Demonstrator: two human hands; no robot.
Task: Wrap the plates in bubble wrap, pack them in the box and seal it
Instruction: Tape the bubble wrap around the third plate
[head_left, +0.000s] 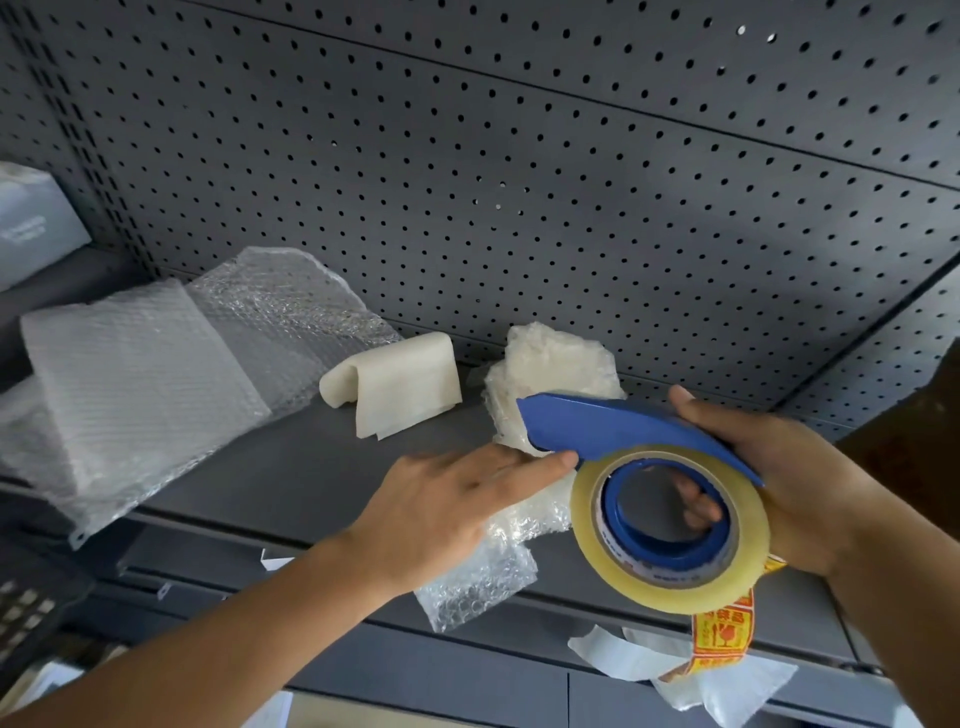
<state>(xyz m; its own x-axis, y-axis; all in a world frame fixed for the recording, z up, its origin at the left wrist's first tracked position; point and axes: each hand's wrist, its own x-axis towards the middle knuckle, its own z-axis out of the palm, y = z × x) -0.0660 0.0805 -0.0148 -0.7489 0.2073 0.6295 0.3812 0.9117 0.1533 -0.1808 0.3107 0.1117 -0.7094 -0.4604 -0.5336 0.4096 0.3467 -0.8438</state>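
1. The right grip (795, 483) is clamped on a blue dispenser (623, 426). The thumb lies on its top edge, and fingers show through the core of the clear tape roll (670, 587).
2. The left grip (457, 499) is apart, fingers straight. One fingertip touches the dispenser's underside just where the roll begins.
3. A bundle (550, 364) of bubble wrap lies on the shelf (291, 467), directly behind the dispenser and between the two grips. Its contents are hidden by the wrap, so a plate inside cannot be confirmed.
4. A loose flap of wrap (478, 577) overhangs the shelf's front edge beneath the left wrist. Whether it belongs to the bundle cannot be told.
5. A grey box (36, 218) sits at the far left, cut off by the frame edge. Its contents are not visible.
6. A yellow and red printed strip (722, 634) hangs below the roll. Its upper end is hidden behind the roll and the right grip.
7. White scraps (727, 680) lie below the strip, at a lower level.
8. A folded foam sheet (400, 379) rests on the shelf just left of the bundle.
9. Further left lie a folded white sheet (135, 379) and clear bubble wrap (280, 306) behind it.
10. A grey pegboard (519, 156) backs the shelf.
11. A keypad (21, 613) shows at the lower left, partly cut off and blurred.
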